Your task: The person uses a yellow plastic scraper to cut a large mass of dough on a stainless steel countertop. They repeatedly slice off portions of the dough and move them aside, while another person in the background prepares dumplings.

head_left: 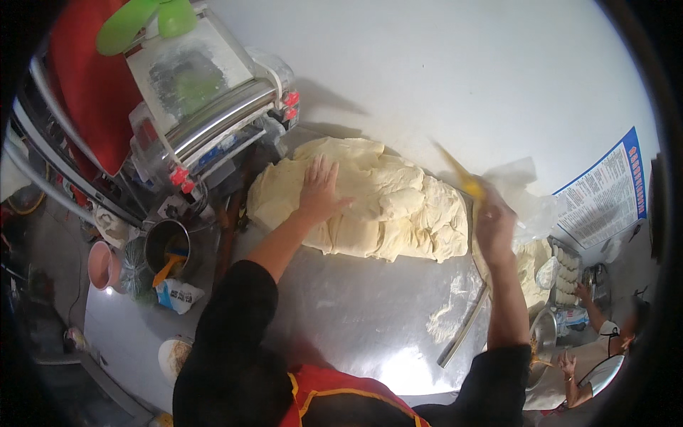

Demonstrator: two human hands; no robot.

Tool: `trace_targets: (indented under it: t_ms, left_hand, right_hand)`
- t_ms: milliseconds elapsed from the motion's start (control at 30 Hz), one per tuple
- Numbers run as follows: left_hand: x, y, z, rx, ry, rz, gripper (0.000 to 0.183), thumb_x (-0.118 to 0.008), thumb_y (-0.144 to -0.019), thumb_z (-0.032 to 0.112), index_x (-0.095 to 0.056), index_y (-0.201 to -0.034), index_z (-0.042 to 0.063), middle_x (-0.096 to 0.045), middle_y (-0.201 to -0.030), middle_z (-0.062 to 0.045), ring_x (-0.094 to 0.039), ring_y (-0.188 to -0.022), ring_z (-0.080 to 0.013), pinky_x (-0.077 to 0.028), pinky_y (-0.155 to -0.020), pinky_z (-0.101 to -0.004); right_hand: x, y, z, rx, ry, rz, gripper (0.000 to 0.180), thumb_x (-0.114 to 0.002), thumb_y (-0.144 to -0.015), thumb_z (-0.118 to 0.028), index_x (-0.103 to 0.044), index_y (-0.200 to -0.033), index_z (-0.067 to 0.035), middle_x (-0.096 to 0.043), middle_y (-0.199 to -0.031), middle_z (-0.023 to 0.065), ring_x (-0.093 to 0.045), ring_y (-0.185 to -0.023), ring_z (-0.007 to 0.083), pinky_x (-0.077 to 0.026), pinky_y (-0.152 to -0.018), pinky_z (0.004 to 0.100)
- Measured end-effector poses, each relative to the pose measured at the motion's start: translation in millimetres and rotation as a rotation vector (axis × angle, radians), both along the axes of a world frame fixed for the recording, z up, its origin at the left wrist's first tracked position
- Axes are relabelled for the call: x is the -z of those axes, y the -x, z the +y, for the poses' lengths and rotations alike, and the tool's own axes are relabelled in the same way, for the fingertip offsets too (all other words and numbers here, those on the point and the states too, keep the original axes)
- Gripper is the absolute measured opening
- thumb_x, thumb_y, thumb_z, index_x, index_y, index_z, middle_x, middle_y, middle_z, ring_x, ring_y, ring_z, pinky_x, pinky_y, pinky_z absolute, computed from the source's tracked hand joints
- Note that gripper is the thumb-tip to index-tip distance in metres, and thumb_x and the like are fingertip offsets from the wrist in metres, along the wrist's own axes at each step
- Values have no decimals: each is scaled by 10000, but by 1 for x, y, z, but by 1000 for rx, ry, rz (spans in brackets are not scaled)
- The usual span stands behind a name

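Note:
A large mass of pale dough [368, 213] lies on a metal worktop [363, 304]. My left hand [320, 189] rests flat on the dough's left part, fingers apart. Beyond the right end of the dough, my right hand [493, 216] is raised and closed around a knife with a yellow handle [469, 186]; its blade is blurred and points up and left. Below that hand, a metal bar [463, 328] lies across the worktop's right side near scattered flour [445, 315].
A dough roller machine [213, 117] stands at the back left. A metal pot [167, 248], a pink cup [104, 266] and a flour-like bowl [175, 357] are at left. At right are more dough [533, 261], a tray of shaped pieces [566, 275], a metal bowl [543, 336] and a co-worker [592, 363].

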State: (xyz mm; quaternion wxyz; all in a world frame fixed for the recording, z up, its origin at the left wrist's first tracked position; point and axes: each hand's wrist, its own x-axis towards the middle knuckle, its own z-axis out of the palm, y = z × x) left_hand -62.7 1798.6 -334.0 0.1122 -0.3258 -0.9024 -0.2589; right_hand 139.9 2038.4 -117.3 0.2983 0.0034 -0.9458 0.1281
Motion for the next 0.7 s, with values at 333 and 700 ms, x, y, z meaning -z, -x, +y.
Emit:
trace_targets:
  t_ms: [333, 700]
  left_hand:
    - [62, -31, 79, -277, -81, -61, 947, -507, -809, 644, -222, -1456, 16, -202, -1436, -367, -164, -1345, -527, -141, -1063, -643]
    - [-82, 91, -30, 80, -551, -898, 720, -384, -896, 616, -538, -1220, -8, -512, -1256, -234, -494, -1152, -381, -350, -993, -485]
  right_hand:
    - [164, 41, 16, 216, 30, -216, 309, -454, -885, -53, -457, -1194, -69, -631, -791, 221, -631, -703, 389, -502, -606, 480]
    - [76, 63, 98, 170, 839, -26, 304, -546, -810, -7, -551, -1111, 40, -632, -982, 121, -622, -845, 197, -513, -726, 300]
